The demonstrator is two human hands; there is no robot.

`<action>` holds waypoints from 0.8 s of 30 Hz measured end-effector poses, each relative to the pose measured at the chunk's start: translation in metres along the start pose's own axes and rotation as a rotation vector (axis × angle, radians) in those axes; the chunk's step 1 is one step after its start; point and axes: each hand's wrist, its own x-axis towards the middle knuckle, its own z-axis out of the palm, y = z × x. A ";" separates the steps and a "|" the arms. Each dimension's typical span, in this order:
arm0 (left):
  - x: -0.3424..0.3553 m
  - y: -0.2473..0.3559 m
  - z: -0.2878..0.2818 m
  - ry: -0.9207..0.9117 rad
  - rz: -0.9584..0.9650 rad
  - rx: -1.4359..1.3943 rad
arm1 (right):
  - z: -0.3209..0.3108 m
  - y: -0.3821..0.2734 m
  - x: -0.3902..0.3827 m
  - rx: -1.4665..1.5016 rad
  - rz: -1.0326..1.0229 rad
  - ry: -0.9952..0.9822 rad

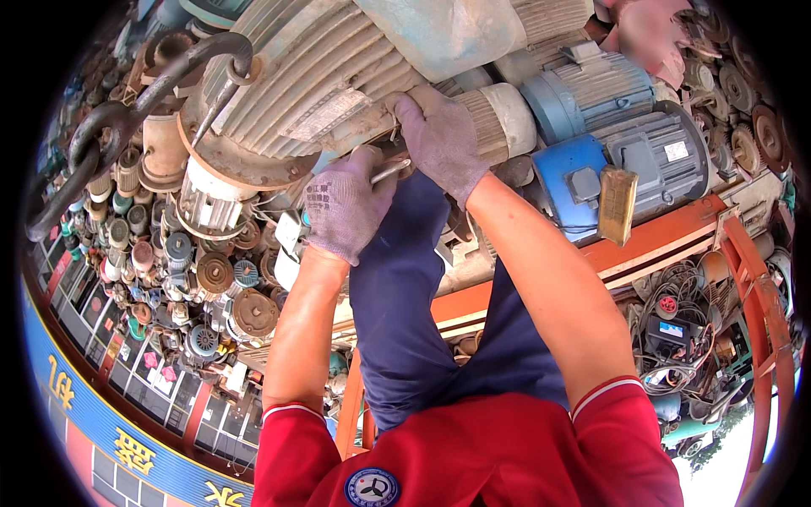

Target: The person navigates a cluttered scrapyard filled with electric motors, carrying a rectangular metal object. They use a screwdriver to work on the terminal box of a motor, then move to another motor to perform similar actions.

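A large grey-beige finned electric motor (338, 84) with a worn nameplate (338, 114) lies in front of me, its rounded lower side facing my hands. My left hand (348, 201), in a grey-purple work glove, is closed around a slim silver metal rod (390, 171), whose end sticks out to the right. Just up and to the right, my right hand (443, 139), gloved too, has its fingers bent against the motor's lower edge beside the nameplate. Those fingertips are closed, and whatever they pinch is hidden. My knees in dark blue trousers (397, 287) are below both hands.
At the upper left, a heavy chain (110, 127) with a hook (221, 100) reaches the big motor. Blue-grey motors (591, 93) and a brass-coloured block (617, 205) stand at right near an orange beam (659, 232). Many smaller motors (215, 272) are piled at left.
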 end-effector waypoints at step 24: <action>0.016 0.015 -0.023 -0.235 -0.263 -0.187 | -0.062 -0.028 0.007 -0.287 -0.243 -0.360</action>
